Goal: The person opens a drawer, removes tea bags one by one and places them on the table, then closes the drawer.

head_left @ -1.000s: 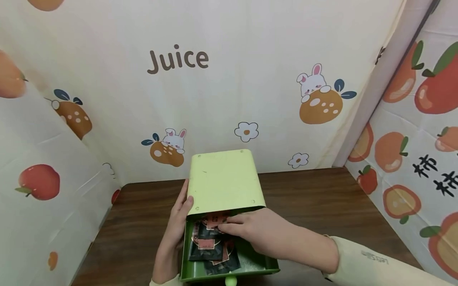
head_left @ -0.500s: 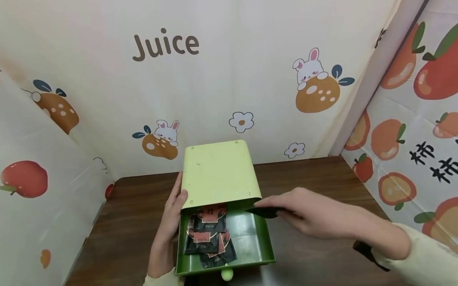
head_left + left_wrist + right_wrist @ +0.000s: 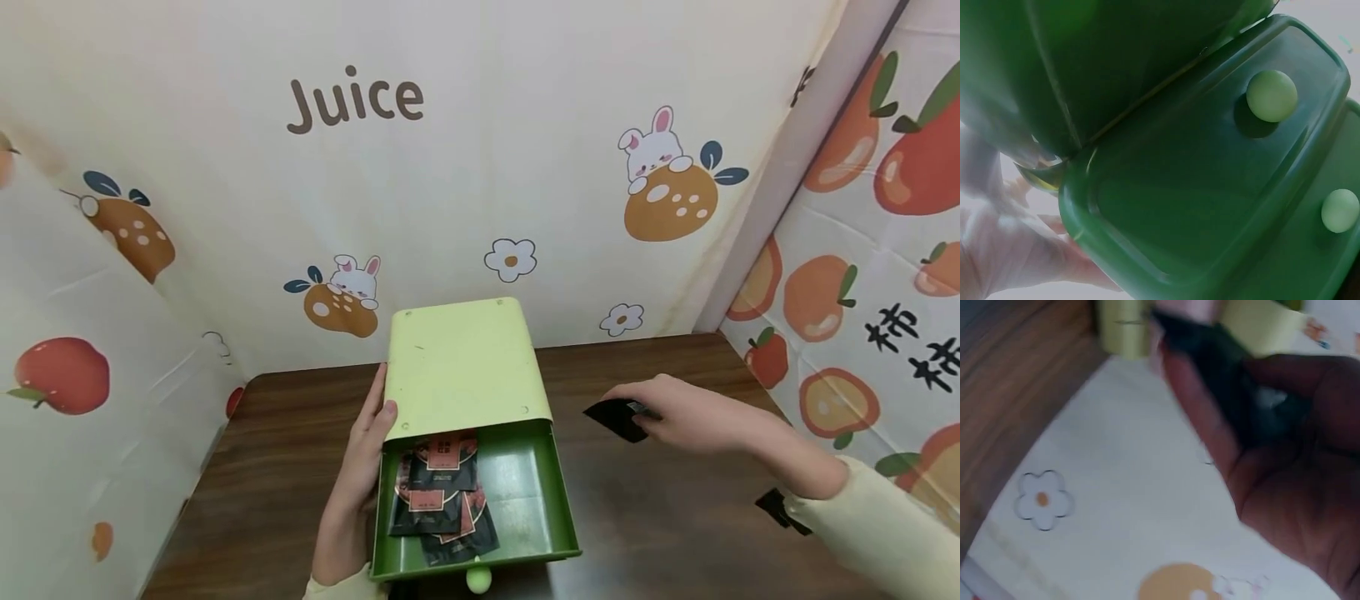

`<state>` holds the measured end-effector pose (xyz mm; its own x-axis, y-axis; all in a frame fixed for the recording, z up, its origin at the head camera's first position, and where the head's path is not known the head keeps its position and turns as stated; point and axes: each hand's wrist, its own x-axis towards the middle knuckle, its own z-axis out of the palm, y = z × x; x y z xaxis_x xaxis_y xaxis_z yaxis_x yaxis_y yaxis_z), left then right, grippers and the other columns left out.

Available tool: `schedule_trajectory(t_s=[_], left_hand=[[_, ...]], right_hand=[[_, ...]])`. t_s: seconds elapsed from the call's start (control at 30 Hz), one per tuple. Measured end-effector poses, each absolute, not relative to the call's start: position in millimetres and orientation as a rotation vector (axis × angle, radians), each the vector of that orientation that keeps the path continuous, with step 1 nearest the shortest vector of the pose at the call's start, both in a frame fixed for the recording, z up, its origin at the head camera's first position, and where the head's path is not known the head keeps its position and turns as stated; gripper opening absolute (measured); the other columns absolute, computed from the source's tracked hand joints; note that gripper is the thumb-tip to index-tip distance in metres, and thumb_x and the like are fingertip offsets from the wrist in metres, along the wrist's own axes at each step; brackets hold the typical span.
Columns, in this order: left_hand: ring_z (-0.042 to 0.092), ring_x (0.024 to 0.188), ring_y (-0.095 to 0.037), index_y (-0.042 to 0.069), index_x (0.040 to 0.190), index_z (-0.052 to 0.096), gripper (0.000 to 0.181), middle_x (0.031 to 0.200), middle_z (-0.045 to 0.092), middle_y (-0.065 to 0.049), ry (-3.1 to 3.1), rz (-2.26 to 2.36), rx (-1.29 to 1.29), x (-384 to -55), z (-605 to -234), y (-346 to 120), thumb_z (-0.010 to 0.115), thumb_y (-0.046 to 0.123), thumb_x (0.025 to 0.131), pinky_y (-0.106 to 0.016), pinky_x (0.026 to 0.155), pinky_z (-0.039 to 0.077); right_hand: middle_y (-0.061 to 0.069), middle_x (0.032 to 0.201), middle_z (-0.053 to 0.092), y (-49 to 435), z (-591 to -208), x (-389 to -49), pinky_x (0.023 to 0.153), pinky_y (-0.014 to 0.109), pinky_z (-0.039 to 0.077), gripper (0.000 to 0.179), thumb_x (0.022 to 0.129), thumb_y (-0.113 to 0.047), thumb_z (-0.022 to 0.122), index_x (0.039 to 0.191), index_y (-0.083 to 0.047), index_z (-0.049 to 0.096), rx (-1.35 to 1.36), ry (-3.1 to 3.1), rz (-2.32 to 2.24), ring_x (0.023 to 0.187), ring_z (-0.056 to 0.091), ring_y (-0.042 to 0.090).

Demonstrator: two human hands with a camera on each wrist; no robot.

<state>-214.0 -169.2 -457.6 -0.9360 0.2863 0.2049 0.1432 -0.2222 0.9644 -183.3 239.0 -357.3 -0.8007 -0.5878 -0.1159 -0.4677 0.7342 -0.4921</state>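
A light green box [image 3: 461, 367] stands on the table with its dark green drawer [image 3: 528, 500] pulled out toward me. Inside the drawer, on the left, several black sachets [image 3: 423, 518] with pink labels overlap each other. My left hand [image 3: 358, 462] rests along the box's left side, fingers straight, thumb at the top front corner. My right hand [image 3: 701, 421] is to the right of the box, above the table, pinching a black sachet [image 3: 618, 417] between thumb and fingers. That sachet [image 3: 1216, 375] looks dark and blurred in the right wrist view.
The left wrist view shows the drawer's round green knob [image 3: 1272, 95] and a second knob [image 3: 1340, 211] on another drawer front. A brown wooden table [image 3: 277, 467] lies under the box. Fruit-printed cloth walls [image 3: 450, 183] enclose the back and both sides.
My right hand came out of the drawer with a black sachet and moved right, away from the box. My left hand stays at the box's left side.
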Motion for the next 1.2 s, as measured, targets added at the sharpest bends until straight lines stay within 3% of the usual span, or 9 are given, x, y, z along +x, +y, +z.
schedule_trajectory(t_s=[0.07, 0.2, 0.37, 0.6, 0.73, 0.87, 0.97, 1.2], left_hand=[[0.028, 0.137, -0.024, 0.038, 0.155, 0.014, 0.053, 0.159, 0.012, 0.008, 1.895, 2.329, 0.537, -213.8, -457.5, -168.1, 0.035, 0.027, 0.108, -0.030, 0.099, 0.040], [0.031, 0.135, -0.026, 0.038, 0.155, 0.015, 0.053, 0.159, 0.013, 0.008, 1.894, 2.337, 0.539, -214.5, -457.0, -166.1, 0.035, 0.027, 0.108, -0.030, 0.098, 0.041], [0.030, 0.136, -0.026, 0.038, 0.155, 0.013, 0.054, 0.159, 0.010, 0.007, 1.891, 2.327, 0.561, -218.1, -456.4, -166.8, 0.036, 0.031, 0.107, -0.031, 0.098, 0.040], [0.022, 0.139, -0.023, 0.039, 0.155, 0.013, 0.055, 0.159, 0.010, 0.010, 1.898, 2.329, 0.566, -217.4, -458.3, -164.4, 0.038, 0.033, 0.107, -0.032, 0.100, 0.038], [0.025, 0.138, -0.025, 0.038, 0.155, 0.014, 0.054, 0.159, 0.012, 0.008, 1.902, 2.333, 0.564, -213.8, -459.7, -167.3, 0.037, 0.030, 0.107, -0.032, 0.100, 0.039], [0.027, 0.137, -0.026, 0.036, 0.156, 0.013, 0.054, 0.159, 0.010, 0.005, 1.899, 2.324, 0.554, -211.4, -459.5, -168.3, 0.036, 0.029, 0.108, -0.030, 0.098, 0.040], [0.029, 0.135, -0.027, 0.036, 0.156, 0.013, 0.054, 0.159, 0.011, 0.004, 1.900, 2.327, 0.516, -208.4, -459.7, -170.0, 0.037, 0.030, 0.107, -0.031, 0.096, 0.042], [0.024, 0.137, -0.023, 0.040, 0.155, 0.013, 0.054, 0.159, 0.009, 0.007, 1.902, 2.321, 0.481, -208.9, -459.8, -165.6, 0.037, 0.035, 0.107, -0.038, 0.100, 0.037]], right_hand=[[-0.005, 0.074, 0.057, 238.1, -380.8, -195.1, 0.051, 0.025, 0.041, 0.038, 0.091, 0.008, 0.052, 0.124, -0.010, 0.060, -0.822, 2.794, -0.570, 0.052, 0.043, 0.003], [0.005, 0.088, 0.068, 230.2, -431.4, -221.9, 0.050, 0.026, 0.041, 0.044, 0.085, 0.013, 0.053, 0.124, -0.004, 0.063, -0.765, 3.018, -0.402, 0.061, 0.054, 0.008], [0.014, 0.106, 0.069, 216.9, -486.7, -251.7, 0.049, 0.032, 0.043, 0.053, 0.078, 0.014, 0.057, 0.128, -0.002, 0.063, -0.716, 3.158, -0.258, 0.077, 0.064, 0.026], [0.014, 0.115, 0.067, 212.9, -527.7, -268.0, 0.060, 0.046, 0.052, 0.044, 0.084, 0.009, 0.061, 0.126, -0.005, 0.065, -0.690, 3.252, -0.112, 0.089, 0.066, 0.035], [0.020, 0.128, 0.059, 210.6, -538.8, -269.8, 0.063, 0.048, 0.053, 0.051, 0.082, 0.010, 0.061, 0.130, -0.004, 0.061, -0.704, 3.175, -0.169, 0.098, 0.062, 0.039], [0.032, 0.138, 0.043, 210.2, -539.4, -266.1, 0.084, 0.054, 0.048, 0.058, 0.081, -0.001, 0.065, 0.138, 0.001, 0.052, -0.658, 2.999, -0.337, 0.121, 0.045, 0.050], [0.037, 0.143, 0.034, 206.3, -541.2, -262.2, 0.100, 0.057, 0.036, 0.055, 0.090, -0.011, 0.064, 0.141, 0.003, 0.048, -0.624, 2.930, -0.423, 0.133, 0.027, 0.053], [0.036, 0.140, 0.039, 206.8, -547.3, -260.6, 0.100, 0.060, 0.033, 0.047, 0.093, -0.012, 0.064, 0.137, 0.001, 0.054, -0.635, 3.053, -0.417, 0.131, 0.030, 0.055]])
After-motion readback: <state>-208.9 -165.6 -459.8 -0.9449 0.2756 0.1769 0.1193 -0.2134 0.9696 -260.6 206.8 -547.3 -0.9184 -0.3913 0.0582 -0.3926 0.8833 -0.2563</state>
